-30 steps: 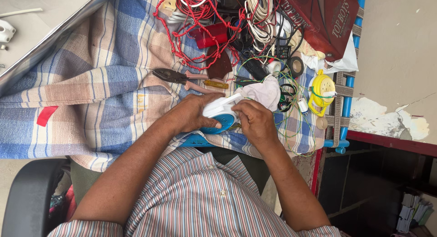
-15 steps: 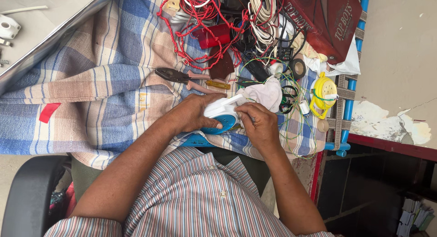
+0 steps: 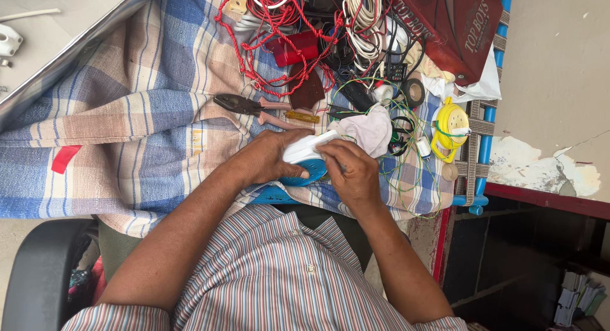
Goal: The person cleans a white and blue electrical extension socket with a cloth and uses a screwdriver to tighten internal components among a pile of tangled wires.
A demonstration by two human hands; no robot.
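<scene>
- Left hand wrapped over a white-and-blue device, fingers curled round its top, thumb low on the blue underside; pinned at the near edge of the checked cloth.
- Right hand closed against the device's right end, fingertips pinched there; possibly gripping a small tool, too hidden to tell.
- Looks like mid-work on the casing: steadying with one hand, working the end with the other.
- Next move likely calls for a firm brace and fine fingertip control.
- Pliers lying untouched just beyond, red wire tangle behind.
- Compared with half a second ago: same grip, same spot, hardly any shift.
</scene>
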